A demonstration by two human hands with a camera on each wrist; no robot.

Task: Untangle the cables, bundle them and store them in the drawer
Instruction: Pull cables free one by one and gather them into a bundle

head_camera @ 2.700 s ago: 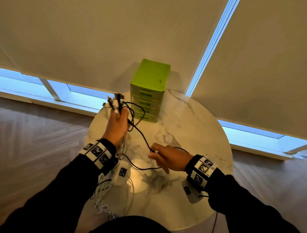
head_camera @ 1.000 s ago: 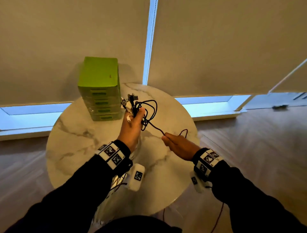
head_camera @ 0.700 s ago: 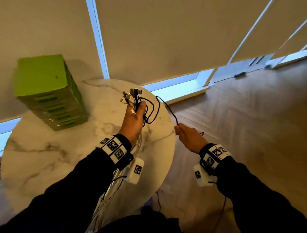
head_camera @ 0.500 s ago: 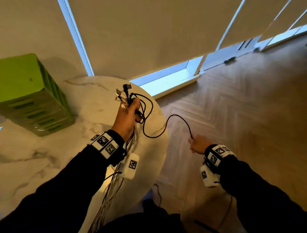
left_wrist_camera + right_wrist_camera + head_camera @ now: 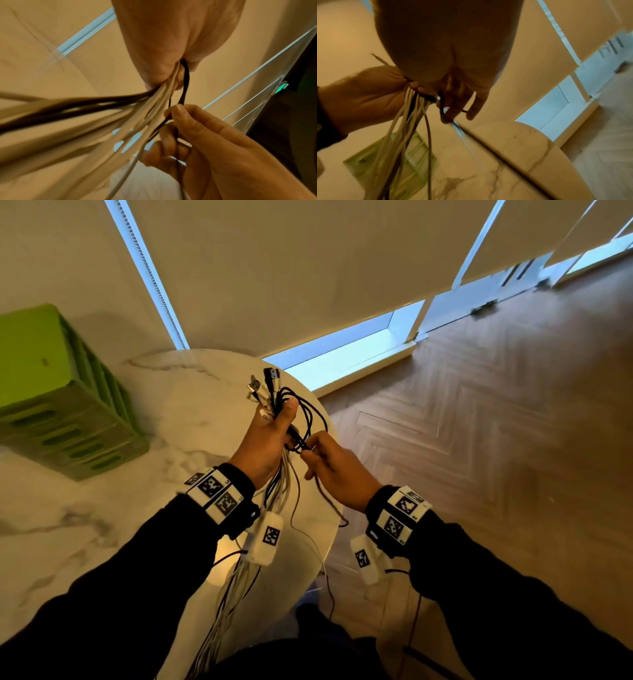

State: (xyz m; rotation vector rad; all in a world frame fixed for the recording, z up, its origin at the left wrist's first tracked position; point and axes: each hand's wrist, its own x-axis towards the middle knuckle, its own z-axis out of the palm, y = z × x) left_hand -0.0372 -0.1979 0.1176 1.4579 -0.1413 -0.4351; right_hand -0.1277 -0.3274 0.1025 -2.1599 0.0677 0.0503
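My left hand [image 5: 270,436] is raised over the marble table [image 5: 102,525] and grips a bundle of white and black cables [image 5: 274,491]. Their plugs [image 5: 263,385] stick up above my thumb, and the long ends hang down off the table's near edge. A black cable [image 5: 308,412] loops out to the right of this hand. My right hand [image 5: 329,463] sits right beside the left and pinches that black cable just below the loops [image 5: 173,119]. The cable's tail trails down past my right wrist. A green drawer unit [image 5: 65,405] stands at the table's far left, its drawers closed.
The round table's edge [image 5: 329,529] runs just under my hands, with herringbone wood floor [image 5: 496,440] to the right. Drawn roller blinds [image 5: 308,268] and low window strips lie behind the table. A bead chain [image 5: 150,275] hangs by the blind.
My right hand, which had drawn the black cable far out to the right, has come back in against my left hand. The view has swung right, leaving the drawer unit at the left edge.
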